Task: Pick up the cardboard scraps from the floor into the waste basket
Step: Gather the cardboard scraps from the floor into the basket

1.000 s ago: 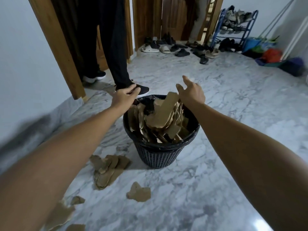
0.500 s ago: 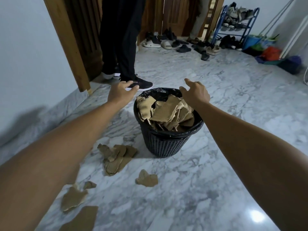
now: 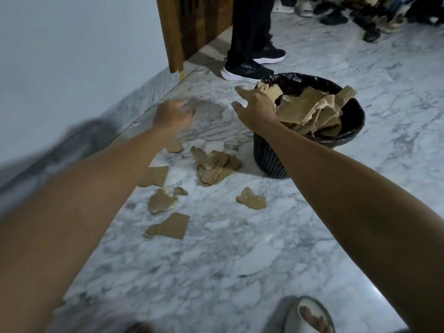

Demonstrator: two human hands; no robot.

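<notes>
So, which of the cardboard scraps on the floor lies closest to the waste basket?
The heaped pile of scraps just left of the black waste basket; it almost reaches the base, while the other pieces lie farther off.

left hand [image 3: 171,114]: extended, blurred, empty | right hand [image 3: 255,109]: extended, fingers spread, empty

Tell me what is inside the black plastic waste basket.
The black plastic waste basket holds torn brown cardboard scraps piled above its rim, over a black liner bag. Anything beneath them is covered.
</notes>
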